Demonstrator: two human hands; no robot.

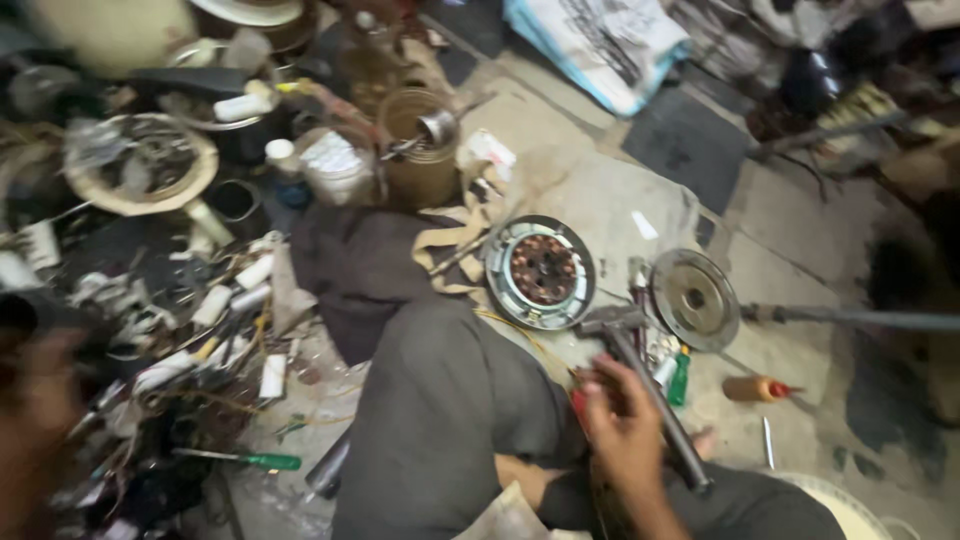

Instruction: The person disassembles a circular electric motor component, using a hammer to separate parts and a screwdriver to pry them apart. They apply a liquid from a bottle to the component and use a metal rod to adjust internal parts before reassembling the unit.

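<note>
Looking down from the head cam: the right hand (622, 425) is wrapped around the handle of a hammer (645, 385), fingers closed on the shaft near the lower end, and the hammer's metal head sits up by the floor just beside the motor parts. The hammer lies diagonal across the person's lap, above the grey trouser leg (440, 410).

The left hand (40, 400) is at the far left edge, super blurry, can't tell if it's open or holding anything tbh.

On the concrete floor (600, 190) right in front: a round fan motor stator (540, 272) w/ copper windings in a metal housing, and a round metal cover plate (693, 298) just to the right of it, near the hammer head. A small bottle w/ a red cap (757, 388) lies further right. Green-handled screwdriver (248, 460) is on the floor to the left, next to a big pile of wires and white tubes (190, 320). A brownish tin can (420, 150) stands behind the stator.
</note>
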